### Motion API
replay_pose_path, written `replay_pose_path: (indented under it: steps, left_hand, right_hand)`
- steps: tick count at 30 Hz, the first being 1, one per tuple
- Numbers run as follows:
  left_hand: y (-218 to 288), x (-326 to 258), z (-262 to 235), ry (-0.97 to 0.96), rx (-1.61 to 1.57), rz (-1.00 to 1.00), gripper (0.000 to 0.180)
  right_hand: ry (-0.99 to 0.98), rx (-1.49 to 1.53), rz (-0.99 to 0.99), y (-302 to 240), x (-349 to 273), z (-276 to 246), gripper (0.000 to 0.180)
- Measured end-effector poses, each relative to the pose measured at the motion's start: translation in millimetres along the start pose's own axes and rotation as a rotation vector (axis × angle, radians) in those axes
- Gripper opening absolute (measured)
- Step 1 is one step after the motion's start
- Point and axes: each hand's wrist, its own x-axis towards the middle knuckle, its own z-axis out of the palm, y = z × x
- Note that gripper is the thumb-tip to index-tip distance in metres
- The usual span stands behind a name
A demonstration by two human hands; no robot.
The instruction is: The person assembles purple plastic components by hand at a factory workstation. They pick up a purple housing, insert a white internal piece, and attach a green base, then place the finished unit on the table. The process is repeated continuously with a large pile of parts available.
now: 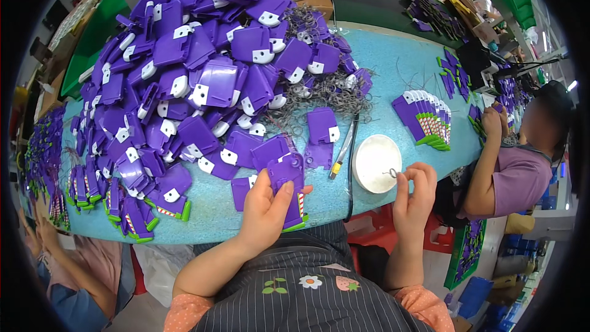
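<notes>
My left hand (264,209) is closed on a purple plastic part (287,171), its thumb lying across the face. The part has a red-and-white striped edge and a green end low down near the table's front edge. My right hand (415,198) pinches a small dark wire ring (392,173) over the near right side of a white round bowl (370,155). What else lies in the bowl, if anything, is too small to tell. Loose purple pieces with white corners (322,126) lie just beyond my left hand.
A high heap of purple pieces (203,83) covers the left and middle. Dark wire rings (319,95) are piled beside it. A yellow-ended utility knife (336,167) lies left of the bowl; fanned striped parts (424,117) lie beyond it. Other people work at right (513,175) and left (80,270).
</notes>
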Motion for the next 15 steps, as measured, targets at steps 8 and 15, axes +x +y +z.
replay_pose_path:
  steps: [8, 15]
  left_hand:
    - [31, -39, -1, -0.192, -0.055, -0.159, 0.032]
    - [41, -58, 4, -0.266, -0.127, -0.292, 0.042]
  right_hand:
    - [0.063, 0.239, 0.120, -5, 1, -10, 0.007]
    - [-0.247, 1.174, 0.172, -73, -18, 7, 0.009]
